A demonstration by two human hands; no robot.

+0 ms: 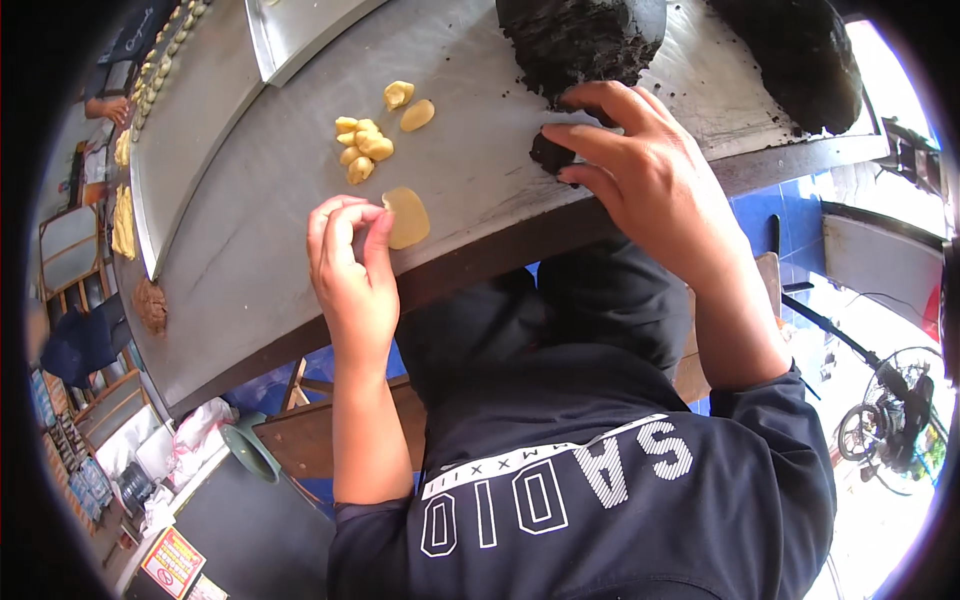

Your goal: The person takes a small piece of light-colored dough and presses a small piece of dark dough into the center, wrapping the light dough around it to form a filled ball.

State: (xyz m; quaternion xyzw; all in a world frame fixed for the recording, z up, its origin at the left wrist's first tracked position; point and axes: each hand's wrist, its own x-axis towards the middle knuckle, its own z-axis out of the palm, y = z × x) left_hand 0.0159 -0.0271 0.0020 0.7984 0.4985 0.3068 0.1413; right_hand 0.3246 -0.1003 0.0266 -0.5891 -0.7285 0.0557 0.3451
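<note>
My left hand [352, 262] pinches the near-left edge of a thin, flat round of pale yellow dough [408, 220] lying on the metal table. Beyond it sit several small yellow dough pieces [372, 144] in a cluster, with an oval dough piece [417, 115] and a crumpled dough piece [398, 95] apart from them. My right hand [650, 150] has its thumb and curled fingers around a small lump of black, crumbly paste [550, 153]. Its upper fingers reach the near edge of a large black paste mound [585, 40].
A second long black mass [800, 60] lies at the far right. Metal trays [195, 175] stand on the left, one lined with small pieces. A brown lump [150, 305] rests near the table's left end. Another person's hand [108, 108] shows at far left. A wooden bench [330, 435] is below.
</note>
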